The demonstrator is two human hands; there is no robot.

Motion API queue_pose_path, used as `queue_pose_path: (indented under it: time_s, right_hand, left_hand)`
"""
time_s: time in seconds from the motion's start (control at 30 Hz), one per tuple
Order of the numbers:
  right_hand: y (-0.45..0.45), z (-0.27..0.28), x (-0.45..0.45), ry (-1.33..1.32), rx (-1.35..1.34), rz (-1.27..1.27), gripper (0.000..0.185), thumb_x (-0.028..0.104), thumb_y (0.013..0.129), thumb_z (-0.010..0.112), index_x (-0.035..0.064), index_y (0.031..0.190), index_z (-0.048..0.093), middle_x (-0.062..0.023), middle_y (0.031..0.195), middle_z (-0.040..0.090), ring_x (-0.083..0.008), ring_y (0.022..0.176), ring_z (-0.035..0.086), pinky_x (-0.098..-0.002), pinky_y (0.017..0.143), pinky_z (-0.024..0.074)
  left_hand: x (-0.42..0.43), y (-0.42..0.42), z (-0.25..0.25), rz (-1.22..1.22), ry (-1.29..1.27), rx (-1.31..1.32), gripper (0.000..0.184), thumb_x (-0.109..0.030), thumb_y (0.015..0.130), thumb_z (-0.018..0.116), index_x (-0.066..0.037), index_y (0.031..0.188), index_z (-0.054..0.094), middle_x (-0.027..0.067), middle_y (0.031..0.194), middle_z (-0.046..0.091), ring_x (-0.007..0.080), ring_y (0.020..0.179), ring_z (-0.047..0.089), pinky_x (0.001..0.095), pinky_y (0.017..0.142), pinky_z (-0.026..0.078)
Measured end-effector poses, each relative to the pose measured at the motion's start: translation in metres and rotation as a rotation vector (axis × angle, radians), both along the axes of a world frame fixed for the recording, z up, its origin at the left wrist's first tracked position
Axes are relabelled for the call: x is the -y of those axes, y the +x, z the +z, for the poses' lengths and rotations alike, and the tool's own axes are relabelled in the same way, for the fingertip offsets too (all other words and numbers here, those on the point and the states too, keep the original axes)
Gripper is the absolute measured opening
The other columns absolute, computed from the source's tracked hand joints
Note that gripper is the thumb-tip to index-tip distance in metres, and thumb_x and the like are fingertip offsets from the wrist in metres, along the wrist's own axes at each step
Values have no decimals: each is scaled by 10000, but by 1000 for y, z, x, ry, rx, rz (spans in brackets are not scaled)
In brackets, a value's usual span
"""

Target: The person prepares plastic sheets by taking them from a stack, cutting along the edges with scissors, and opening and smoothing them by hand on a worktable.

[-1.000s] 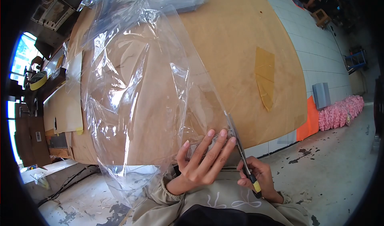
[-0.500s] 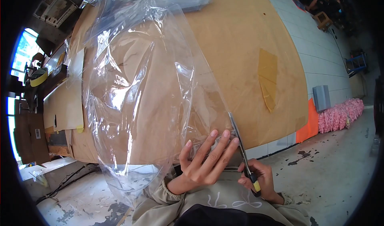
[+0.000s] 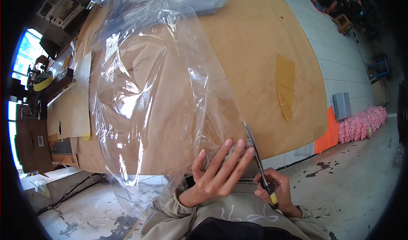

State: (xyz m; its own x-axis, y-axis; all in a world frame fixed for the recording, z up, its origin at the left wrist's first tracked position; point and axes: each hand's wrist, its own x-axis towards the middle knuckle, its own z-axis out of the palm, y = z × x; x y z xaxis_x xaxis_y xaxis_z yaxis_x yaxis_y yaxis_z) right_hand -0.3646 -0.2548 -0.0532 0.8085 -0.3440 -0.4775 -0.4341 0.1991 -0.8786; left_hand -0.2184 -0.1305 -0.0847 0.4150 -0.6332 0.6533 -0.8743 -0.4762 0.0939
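Observation:
A large clear plastic sheet lies wrinkled over the brown-covered table, its near end hanging past the front edge. My left hand rests on the sheet near that edge, fingers spread and holding nothing. At its right side, my right hand is closed round the lower part of a slim utility knife. The knife is long and metallic, with black and yellow at its near end. Its tip points away from me, by the sheet's right edge and close to my left fingertips.
More folded clear plastic is heaped at the far end of the table. Tan tape sticks to the cover at right. Tape rolls and cardboard are at left. A pink bundle lies on the floor at right.
Almost nothing differs. The view has shifted very slightly; both hands, the knife and the sheet keep nearly the same positions.

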Motion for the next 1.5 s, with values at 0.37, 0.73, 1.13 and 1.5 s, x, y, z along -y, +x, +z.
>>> queue_pose_path:
  time_s: [0.37, 0.73, 1.13, 1.5]
  right_hand:
    - [9, -4, 0, 75, 45, -34, 311, 102, 777, 768, -14, 995, 580, -14, 762, 596, -36, 647, 525, -191, 592, 422]
    - [11, -11, -4, 66, 92, -73, 346, 62, 770, 766, -27, 1040, 568, -61, 923, 633, -53, 705, 572, -209, 630, 464]
    - [13, -6, 2, -41, 43, -12, 349, 63, 751, 784, -18, 1031, 592, -33, 906, 640, -33, 691, 568, -184, 599, 438]
    - [13, -3, 1, -18, 6, -34, 338, 75, 750, 788, -11, 1008, 588, -1, 778, 623, -29, 693, 582, -171, 612, 448]
  left_hand:
    - [-4, -8, 0, -69, -43, -43, 233, -185, 841, 612, -224, 1054, 699, -15, 1005, 707, 139, 960, 665, 433, 1078, 222]
    - [-4, -9, -3, -65, -22, -11, 243, -183, 841, 604, -230, 1063, 692, -19, 1020, 705, 135, 959, 664, 426, 1089, 172]
    - [-5, -8, -4, -75, -7, 4, 249, -195, 848, 605, -233, 1080, 686, -21, 1028, 702, 139, 959, 666, 441, 1093, 165]
    - [-4, -8, -4, -70, -17, 0, 245, -167, 834, 632, -224, 1066, 686, -22, 1015, 705, 143, 977, 664, 437, 1089, 172]
